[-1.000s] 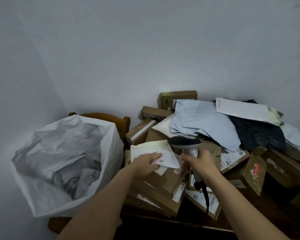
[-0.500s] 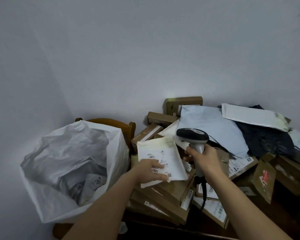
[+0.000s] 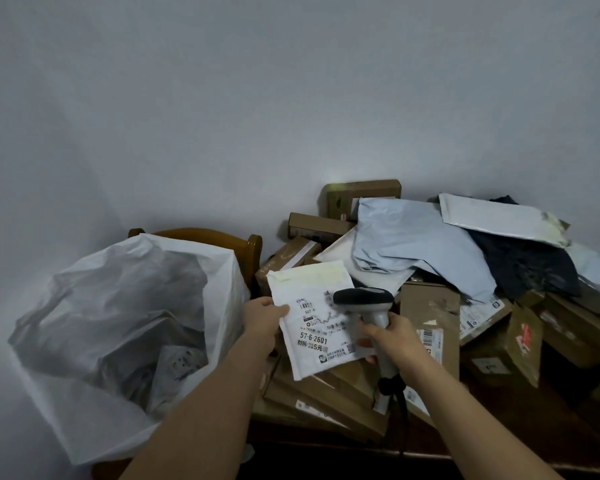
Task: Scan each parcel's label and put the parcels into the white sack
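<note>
The left hand (image 3: 262, 318) pinches a white padded parcel (image 3: 314, 315) by its left edge, label up, long axis tilted slightly leftward. The right hand (image 3: 394, 336) grips the scanner (image 3: 364, 301), head pointing left over the label, beside the white sack (image 3: 125, 327).

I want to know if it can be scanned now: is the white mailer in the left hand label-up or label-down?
Label-up. The white mailer shows its printed label to the camera, with the barcode scanner head over it.
</note>
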